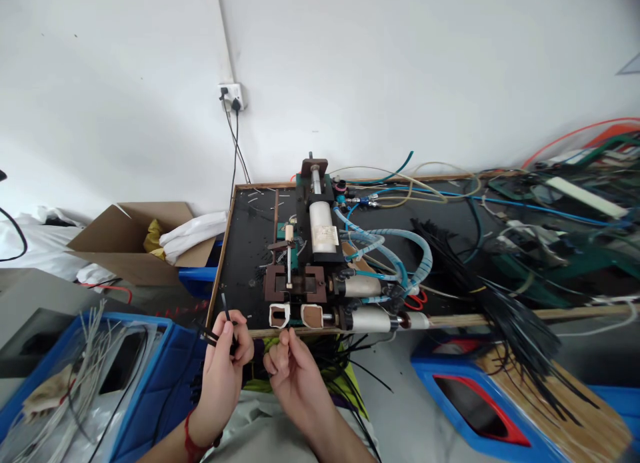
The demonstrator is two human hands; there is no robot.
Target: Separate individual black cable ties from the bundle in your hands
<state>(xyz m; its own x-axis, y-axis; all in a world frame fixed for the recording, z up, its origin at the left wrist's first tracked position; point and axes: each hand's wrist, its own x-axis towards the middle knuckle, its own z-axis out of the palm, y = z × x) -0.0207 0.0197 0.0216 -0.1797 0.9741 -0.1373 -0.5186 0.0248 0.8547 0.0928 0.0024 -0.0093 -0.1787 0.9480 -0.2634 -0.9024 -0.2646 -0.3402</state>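
Observation:
My left hand point(226, 356) is closed around thin black cables point(227, 308), whose short ends stick out above the thumb and to the left. At the front edge of the bench, my right hand point(300, 373) has thumb and forefinger pinched together; what they hold, if anything, is too small to make out. Just beyond the fingertips sit two white-edged clamp pads point(312, 316) of a pneumatic machine point(323, 230). More black cables point(345, 370) lie across my lap beside the right wrist.
A thick bundle of black cables point(505, 310) hangs over the bench edge at right. Blue air hoses point(400, 250) run from the machine. Blue crates point(165, 370) stand at left and lower right, and an open cardboard box point(135, 256) is behind at left.

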